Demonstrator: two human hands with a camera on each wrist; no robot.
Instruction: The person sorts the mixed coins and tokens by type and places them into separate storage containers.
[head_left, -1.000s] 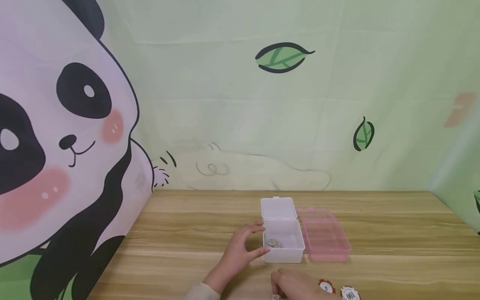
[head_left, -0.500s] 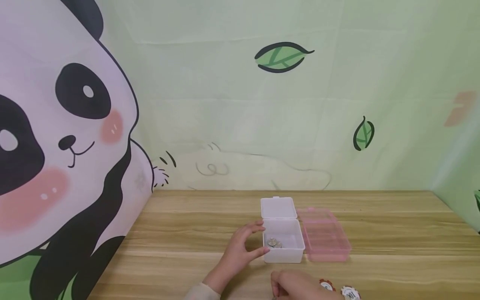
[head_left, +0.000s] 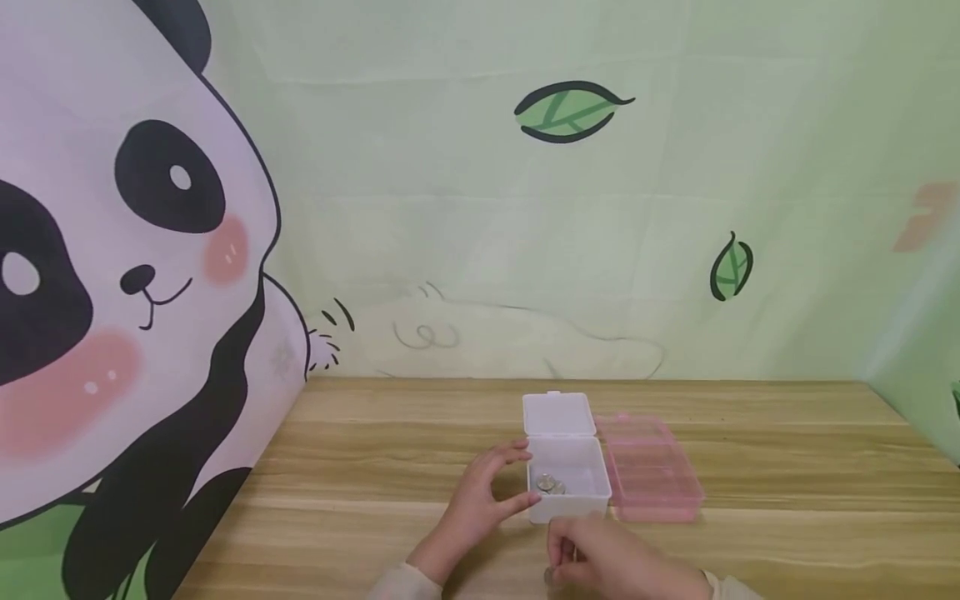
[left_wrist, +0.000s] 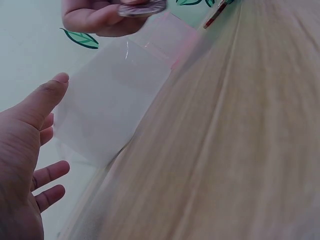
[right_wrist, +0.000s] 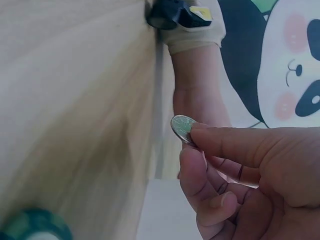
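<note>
My left hand (head_left: 476,502) rests against the left side of the white plastic box (head_left: 570,509), thumb near its front corner and fingers farther back, all loosely extended. The box lid (head_left: 557,414) is flipped back, and several coins (head_left: 546,483) lie inside. My right hand (head_left: 607,552) is just in front of the box. Between its thumb and index finger it pinches a silver coin (right_wrist: 182,126), which also shows edge-on in the left wrist view.
A translucent pink box (head_left: 656,483) stands right of the white one. A green-rimmed round piece (right_wrist: 37,227) shows at the corner of the right wrist view. Behind the wooden table (head_left: 360,467) hangs a panda-print cloth (head_left: 450,208).
My right hand has come up from the near edge toward the white box, pinching the coin. Its forearm now covers where two poker chips showed. My left hand has stayed in place.
</note>
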